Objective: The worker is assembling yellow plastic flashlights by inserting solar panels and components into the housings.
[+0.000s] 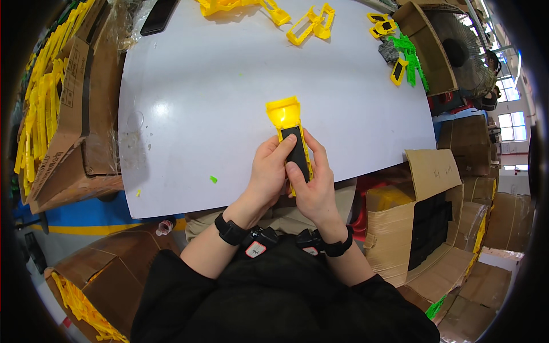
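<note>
Both my hands hold one yellow plastic piece (283, 114) over the near middle of the white table. It has a flared, scoop-like far end and a narrow body with a long black panel (295, 153) set in it. My left hand (269, 168) is closed round the left side, its thumb lying on the upper part of the panel. On the right side my right hand (317, 186) grips the body, with the thumb pressed lower on the panel. The undersides of the piece and several fingertips are hidden.
Yellow plastic frames (311, 26) and a dark phone (159, 16) lie along the table's (194, 126) far side. Small yellow pieces with black panels (398, 72) sit beside green parts (413, 57) at far right. Cardboard boxes flank the table, the left box (71, 108) beside yellow strips (40, 120).
</note>
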Demonstrator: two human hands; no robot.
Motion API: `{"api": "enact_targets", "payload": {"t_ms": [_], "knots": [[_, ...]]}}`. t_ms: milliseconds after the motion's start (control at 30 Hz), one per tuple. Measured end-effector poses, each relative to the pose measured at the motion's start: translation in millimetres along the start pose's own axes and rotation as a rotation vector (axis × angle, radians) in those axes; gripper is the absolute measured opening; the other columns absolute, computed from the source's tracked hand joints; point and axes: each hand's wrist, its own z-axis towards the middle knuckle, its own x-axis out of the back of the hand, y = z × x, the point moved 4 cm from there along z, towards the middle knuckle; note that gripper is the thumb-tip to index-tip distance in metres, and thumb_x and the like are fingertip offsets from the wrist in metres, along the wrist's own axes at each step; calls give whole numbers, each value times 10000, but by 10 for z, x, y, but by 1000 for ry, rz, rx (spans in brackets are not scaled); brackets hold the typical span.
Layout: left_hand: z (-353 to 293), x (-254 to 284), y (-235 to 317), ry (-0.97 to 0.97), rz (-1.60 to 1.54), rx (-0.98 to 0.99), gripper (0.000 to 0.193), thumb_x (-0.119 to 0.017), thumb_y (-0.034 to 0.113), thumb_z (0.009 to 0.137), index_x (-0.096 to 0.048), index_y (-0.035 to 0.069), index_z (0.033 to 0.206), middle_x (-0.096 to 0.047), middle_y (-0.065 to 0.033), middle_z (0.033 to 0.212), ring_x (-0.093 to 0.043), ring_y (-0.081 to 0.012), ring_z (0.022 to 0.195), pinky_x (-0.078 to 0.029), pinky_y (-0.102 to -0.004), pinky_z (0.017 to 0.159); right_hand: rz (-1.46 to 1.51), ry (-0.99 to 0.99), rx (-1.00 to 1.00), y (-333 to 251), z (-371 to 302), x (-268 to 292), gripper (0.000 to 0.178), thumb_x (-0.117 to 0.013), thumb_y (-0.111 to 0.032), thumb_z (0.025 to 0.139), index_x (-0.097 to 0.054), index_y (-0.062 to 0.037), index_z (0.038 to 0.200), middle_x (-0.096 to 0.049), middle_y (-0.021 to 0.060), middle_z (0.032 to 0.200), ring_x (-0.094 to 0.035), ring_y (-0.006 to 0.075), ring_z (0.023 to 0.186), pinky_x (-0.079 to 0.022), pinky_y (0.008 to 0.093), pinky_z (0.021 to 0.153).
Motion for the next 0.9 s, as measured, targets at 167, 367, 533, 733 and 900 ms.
{"api": "enact_targets", "payload": {"t_ms": [167,367,533,733,900], "knots": [[41,-25,-65,-2,-84,-12,225,-489,260,998,-565,48,981,-589,-7,752,-558,-80,601,-473,-236,518,-21,34,58,0,-38,26,595,-605,-147,895,-339,43,1392,-612,218,1121,-661,244,923,-537,336,778],[10,-23,-41,-11,-70,-26,211,-485,247,1000,-560,50,985,-580,-1,752,-541,-70,593,-461,-227,505,37,4,-58,-79,-71,-2,567,-588,-143,915,-346,25,1399,-629,121,815,-596,128,572,-506,269,526],[-14,-46,-74,79,-47,-88,210,-489,243,998,-564,48,973,-575,2,738,-534,-68,586,-456,-231,504,46,6,-80,-142,-103,-3,550,-581,-142,923,-356,16,1399,-622,102,771,-580,119,541,-493,265,507],[2,-10,-100,73,-25,-19,204,-496,232,994,-568,41,998,-591,-7,766,-555,-78,609,-483,-246,534,30,7,-107,-165,-134,28,564,-599,-144,918,-358,19,1401,-627,106,797,-583,114,550,-494,260,510],[-37,-93,2,26,-122,69,204,-503,227,992,-572,38,1024,-601,-9,810,-577,-86,656,-512,-259,589,49,-2,-62,-165,-121,26,580,-619,-151,910,-362,23,1400,-633,108,826,-598,123,583,-505,271,541]]}}
